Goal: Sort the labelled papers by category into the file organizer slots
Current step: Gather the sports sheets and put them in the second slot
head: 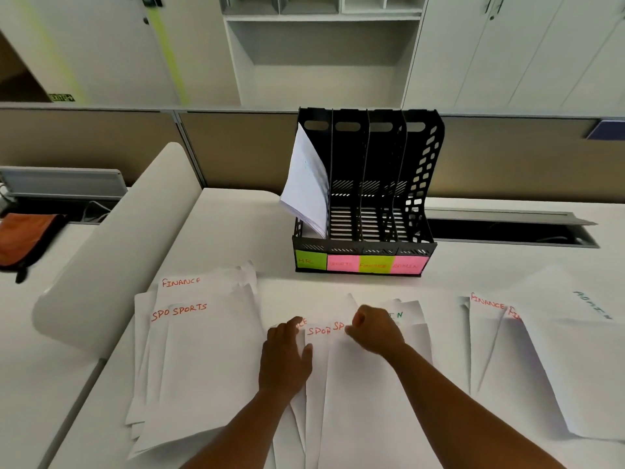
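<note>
A middle spread of papers (358, 384), several marked SPORTS in red, is lain on the near part of the white desk (230, 211); it is pressed flat by the left hand (285, 357) with fingers straight, while the top edge of one sheet is pinched by the curled fingers of the right hand (373, 330). More labelled sheets are fanned out in a left pile (199, 353) and a right pile (548, 353). Farther off, the black file organizer (363, 194) is stood upright, a sheaf of paper (306, 184) being held in its leftmost slot above coloured sticky labels (362, 264).

Black slotted file organizer (367, 184) with green and pink labels (361, 264); white, red-lettered papers (203, 350).
</note>
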Demonstrator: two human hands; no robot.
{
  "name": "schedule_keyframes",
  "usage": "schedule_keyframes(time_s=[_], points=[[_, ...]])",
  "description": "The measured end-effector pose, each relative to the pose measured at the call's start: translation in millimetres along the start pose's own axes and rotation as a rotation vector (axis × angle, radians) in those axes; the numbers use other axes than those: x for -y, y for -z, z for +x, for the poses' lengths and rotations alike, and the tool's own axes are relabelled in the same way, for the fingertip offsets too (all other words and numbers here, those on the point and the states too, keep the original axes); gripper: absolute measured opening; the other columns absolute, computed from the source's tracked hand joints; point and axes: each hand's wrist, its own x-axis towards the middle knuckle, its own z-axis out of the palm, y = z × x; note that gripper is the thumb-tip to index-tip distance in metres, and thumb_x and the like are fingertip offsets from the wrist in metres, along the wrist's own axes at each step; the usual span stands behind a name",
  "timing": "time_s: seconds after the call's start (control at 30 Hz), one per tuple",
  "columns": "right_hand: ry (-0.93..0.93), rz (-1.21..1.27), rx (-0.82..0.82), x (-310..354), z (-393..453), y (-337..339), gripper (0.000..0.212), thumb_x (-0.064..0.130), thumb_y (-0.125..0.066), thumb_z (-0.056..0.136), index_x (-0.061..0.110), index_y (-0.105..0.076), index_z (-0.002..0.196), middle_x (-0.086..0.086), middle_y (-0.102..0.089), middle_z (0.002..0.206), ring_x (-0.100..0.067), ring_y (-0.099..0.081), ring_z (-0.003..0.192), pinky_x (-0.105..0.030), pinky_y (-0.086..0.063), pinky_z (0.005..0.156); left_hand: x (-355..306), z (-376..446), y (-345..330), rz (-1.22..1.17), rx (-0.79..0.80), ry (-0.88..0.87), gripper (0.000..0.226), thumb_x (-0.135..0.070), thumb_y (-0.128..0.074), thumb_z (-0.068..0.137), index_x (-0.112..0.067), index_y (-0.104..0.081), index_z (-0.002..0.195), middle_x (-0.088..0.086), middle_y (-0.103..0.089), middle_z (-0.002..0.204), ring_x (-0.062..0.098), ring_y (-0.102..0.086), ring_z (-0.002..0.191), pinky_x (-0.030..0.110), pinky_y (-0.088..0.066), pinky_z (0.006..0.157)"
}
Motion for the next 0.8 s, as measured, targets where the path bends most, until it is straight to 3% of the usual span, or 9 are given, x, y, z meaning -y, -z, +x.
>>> schedule_keyframes(time_s=[0.1,0.2,0.27,0.4,0.53,0.6,0.73,0.8], points=[[0.026,-0.217,0.172,-12,-14,-10,0.041,0.041,-0.061,0.082,0.009,-0.058,0.109,-0.01,-0.065,0.113,-0.026,-0.061,0.102,-0.035,-0.051,0.083,-5,-9,-2,-0.069,0.049,0.073,0.06,-0.043,-0.061,0.087,-0.029,-0.034,0.139,-0.007,-0.057,0.126,0.013,-0.058,0.109,0.02,-0.049,0.082],[0.036,-0.293,0.275,-22,-26,-18,0.048,0.044,-0.062,0.081,0.01,-0.057,0.115,-0.008,-0.062,0.12,-0.024,-0.059,0.106,-0.035,-0.052,0.087,-10,-12,-3,-0.139,0.09,0.184,0.059,-0.041,-0.061,0.088,-0.026,-0.034,0.139,-0.004,-0.062,0.118,0.015,-0.063,0.101,0.026,-0.053,0.081],[0.043,-0.273,0.285,-27,-34,-20,0.046,0.042,-0.064,0.08,0.012,-0.056,0.113,-0.007,-0.061,0.12,-0.023,-0.058,0.106,-0.034,-0.051,0.086,-13,-12,-3,-0.184,0.125,0.248,0.053,-0.04,-0.061,0.089,-0.026,-0.039,0.134,-0.003,-0.066,0.113,0.016,-0.064,0.098,0.028,-0.052,0.083],[0.084,-0.236,0.266,-30,-43,-25,0.045,0.04,-0.066,0.08,0.014,-0.054,0.115,-0.005,-0.057,0.121,-0.021,-0.054,0.108,-0.032,-0.049,0.089,-19,-14,-3,-0.29,0.19,0.288,0.036,-0.035,-0.062,0.09,-0.022,-0.053,0.123,-0.002,-0.065,0.123,0.018,-0.063,0.102,0.027,-0.051,0.084],[0.091,-0.175,0.25,-32,-47,-27,0.042,0.042,-0.067,0.079,0.017,-0.056,0.112,-0.003,-0.056,0.117,-0.019,-0.054,0.105,-0.029,-0.047,0.088,-27,-18,-3,-0.452,0.195,0.333,0.027,-0.034,-0.067,0.087,-0.022,-0.061,0.11,0.0,-0.068,0.117,0.011,-0.06,0.09,0.024,-0.052,0.084],[0.096,-0.136,0.233,-34,-49,-29,0.038,0.04,-0.068,0.079,0.018,-0.058,0.108,-0.002,-0.058,0.115,-0.018,-0.055,0.103,-0.027,-0.046,0.085,-32,-20,-4,-0.469,0.242,0.332,0.029,-0.037,-0.069,0.085,-0.023,-0.058,0.109,0.0,-0.066,0.119,0.013,-0.059,0.093,0.027,-0.052,0.087],[0.074,-0.02,0.2,-37,-52,-32,0.029,0.032,-0.068,0.079,0.019,-0.061,0.104,-0.001,-0.062,0.112,-0.015,-0.056,0.099,-0.028,-0.05,0.087,-37,-28,-7,-0.43,0.354,0.318,0.055,-0.034,-0.072,0.084,-0.02,-0.049,0.132,0.002,-0.057,0.133,0.026,-0.057,0.118,0.038,-0.047,0.099],[0.046,0.029,0.144,-38,-55,-32,0.025,0.03,-0.067,0.079,0.02,-0.061,0.101,0.0,-0.062,0.109,-0.015,-0.056,0.097,-0.029,-0.051,0.086,-36,-32,-8,-0.427,0.351,0.329,0.056,-0.032,-0.071,0.085,-0.02,-0.047,0.134,0.004,-0.056,0.135,0.028,-0.055,0.122,0.04,-0.045,0.101]])
